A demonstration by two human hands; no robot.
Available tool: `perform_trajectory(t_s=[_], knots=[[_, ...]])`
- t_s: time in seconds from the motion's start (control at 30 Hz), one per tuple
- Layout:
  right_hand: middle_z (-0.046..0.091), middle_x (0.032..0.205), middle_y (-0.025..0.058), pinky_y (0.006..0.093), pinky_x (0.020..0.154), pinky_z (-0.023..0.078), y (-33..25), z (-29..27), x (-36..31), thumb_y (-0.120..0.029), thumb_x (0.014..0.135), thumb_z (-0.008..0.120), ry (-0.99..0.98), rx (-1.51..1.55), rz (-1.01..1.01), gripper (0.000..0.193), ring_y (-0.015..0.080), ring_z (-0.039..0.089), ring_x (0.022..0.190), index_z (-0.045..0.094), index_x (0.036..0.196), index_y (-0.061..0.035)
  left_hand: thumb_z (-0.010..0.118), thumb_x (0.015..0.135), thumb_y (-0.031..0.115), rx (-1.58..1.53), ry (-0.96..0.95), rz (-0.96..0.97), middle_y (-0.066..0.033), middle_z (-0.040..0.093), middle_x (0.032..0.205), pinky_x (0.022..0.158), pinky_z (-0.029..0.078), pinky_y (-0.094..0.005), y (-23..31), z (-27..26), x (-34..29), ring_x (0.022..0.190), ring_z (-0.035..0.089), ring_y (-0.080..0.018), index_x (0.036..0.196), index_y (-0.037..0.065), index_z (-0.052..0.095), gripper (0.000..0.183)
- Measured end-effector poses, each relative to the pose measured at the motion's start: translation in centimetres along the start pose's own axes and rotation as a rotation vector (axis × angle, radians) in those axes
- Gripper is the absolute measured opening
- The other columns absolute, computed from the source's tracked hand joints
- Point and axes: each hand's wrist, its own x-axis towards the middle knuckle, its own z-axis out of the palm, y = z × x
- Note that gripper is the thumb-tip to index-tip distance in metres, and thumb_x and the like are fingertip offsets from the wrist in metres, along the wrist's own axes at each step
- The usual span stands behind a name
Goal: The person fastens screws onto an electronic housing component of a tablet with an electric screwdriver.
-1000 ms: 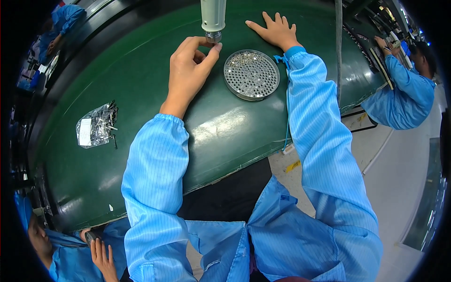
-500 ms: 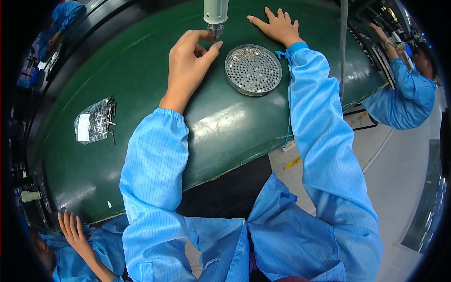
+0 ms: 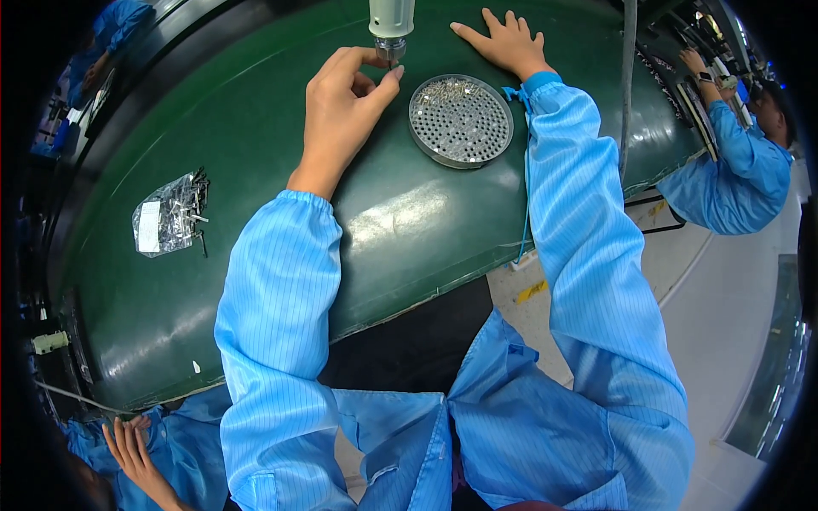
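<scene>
Left hand (image 3: 341,111) curls at the electric screwdriver (image 3: 392,17), grasp unclear; right hand (image 3: 509,47) splays open on the bench (image 3: 256,170) near the perforated tray (image 3: 461,123).

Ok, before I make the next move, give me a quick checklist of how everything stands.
1. Bare left hand at the metal nose of the pale-green cylindrical tool: ok, thumb and forefinger are there.
2. Small part between those fingertips: cannot tell, too small.
3. Bare right hand away from the nose: ok, fingers spread over the glossy green tabletop.
4. Round grey perforated tray level, with small metallic pieces in it: ok, gathered toward its far side.
5. Clear plastic bag with a white label containing its parts: not ok, dark slender parts stick out at its right end.
</scene>
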Motion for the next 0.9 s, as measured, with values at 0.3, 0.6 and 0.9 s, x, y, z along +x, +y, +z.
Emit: perform_trajectory(t_s=[0.3, 0.6, 0.9], knots=[[0.026, 0.162, 0.0229, 0.0687, 0.117, 0.008, 0.05, 0.08, 0.07, -0.09, 0.08, 0.037, 0.001, -0.001, 0.005, 0.103, 0.0434, 0.019, 0.151, 0.036, 0.157, -0.0223, 0.079, 0.085, 0.016, -0.018, -0.01, 0.001, -0.0017, 0.066, 0.072, 0.056, 0.042, -0.0223, 0.22, -0.04, -0.08, 0.061, 0.056, -0.0052, 0.1, 0.001, 0.069, 0.024], [0.025, 0.162, 0.0236, 0.0686, 0.117, 0.008, -0.01, 0.07, -0.02, -0.091, 0.08, 0.037, -0.001, -0.005, -0.001, 0.103, 0.0434, 0.018, 0.151, 0.036, 0.157, -0.0223, 0.079, 0.081, 0.011, -0.053, -0.016, -0.009, -0.0046, 0.07, 0.091, 0.058, 0.05, -0.0263, 0.46, -0.16, -0.13, 0.063, 0.06, -0.0105, 0.095, 0.0, 0.069, 0.021], [0.025, 0.162, 0.0236, 0.0681, 0.117, 0.007, 0.0, 0.04, 0.05, -0.09, 0.08, 0.038, -0.007, 0.002, 0.004, 0.102, 0.0429, 0.017, 0.152, 0.036, 0.157, -0.0227, 0.078, 0.081, 0.011, -0.056, -0.003, -0.007, -0.0049, 0.07, 0.09, 0.059, 0.05, -0.0264, 0.13, -0.03, -0.1, 0.064, 0.061, -0.0109, 0.095, 0.0, 0.07, 0.02]])
